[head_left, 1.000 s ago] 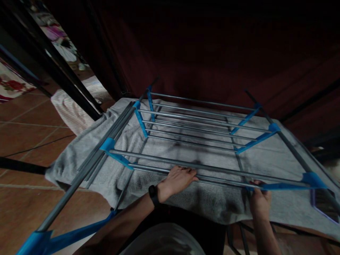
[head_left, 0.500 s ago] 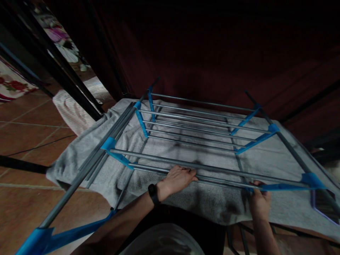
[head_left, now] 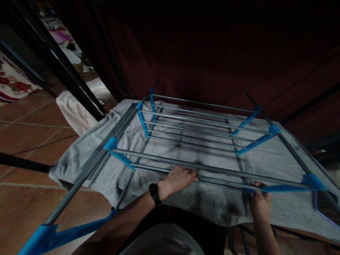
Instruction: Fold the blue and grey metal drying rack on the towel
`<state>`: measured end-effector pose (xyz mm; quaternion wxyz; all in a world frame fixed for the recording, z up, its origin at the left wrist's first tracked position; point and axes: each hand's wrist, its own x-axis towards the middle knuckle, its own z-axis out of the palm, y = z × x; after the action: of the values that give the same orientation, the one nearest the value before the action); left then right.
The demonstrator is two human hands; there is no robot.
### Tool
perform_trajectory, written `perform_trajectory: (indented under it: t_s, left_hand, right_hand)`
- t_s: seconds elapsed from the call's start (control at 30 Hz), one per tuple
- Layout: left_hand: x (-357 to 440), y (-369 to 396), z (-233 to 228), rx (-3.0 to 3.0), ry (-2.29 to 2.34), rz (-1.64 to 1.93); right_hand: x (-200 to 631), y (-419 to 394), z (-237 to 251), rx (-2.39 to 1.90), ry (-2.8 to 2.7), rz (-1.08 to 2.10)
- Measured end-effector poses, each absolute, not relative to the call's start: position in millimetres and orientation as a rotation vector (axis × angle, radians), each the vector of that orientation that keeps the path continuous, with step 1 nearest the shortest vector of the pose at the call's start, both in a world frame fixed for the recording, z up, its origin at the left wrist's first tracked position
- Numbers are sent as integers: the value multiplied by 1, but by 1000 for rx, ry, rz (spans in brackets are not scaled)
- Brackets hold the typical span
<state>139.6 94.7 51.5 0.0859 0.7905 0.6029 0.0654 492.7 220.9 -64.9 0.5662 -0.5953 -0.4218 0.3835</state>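
A clothes drying rack (head_left: pixel 202 127) of grey metal rods and blue plastic joints stands in front of me. A grey towel (head_left: pixel 124 170) lies spread on its lower tier, under the upper rods. My left hand (head_left: pixel 178 179), with a black band on the wrist, rests palm down on the towel's near part, its fingertips under the nearest rods. My right hand (head_left: pixel 260 203) grips the towel's near edge, just below a blue joint.
A dark red curtain (head_left: pixel 212 53) hangs behind the rack. Terracotta floor tiles (head_left: pixel 29 134) lie to the left, with a striped cloth (head_left: pixel 77 113) and a black frame post (head_left: pixel 61 74). A purple-edged phone (head_left: pixel 325 205) lies on the towel at far right.
The view has shifted slightly. Both hands stay in place on the towel.
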Motion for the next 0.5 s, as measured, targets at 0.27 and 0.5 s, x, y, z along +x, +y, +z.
perform_trajectory:
  t_s: [0.27,0.5]
  left_hand:
    - [141,86,57,2389,1805,290]
    - [131,44,38,2271,1985,789]
  right_hand:
    - [493,220,-65,-1430,-1008,895]
    - [487,211,-57,-1418,-1115,842]
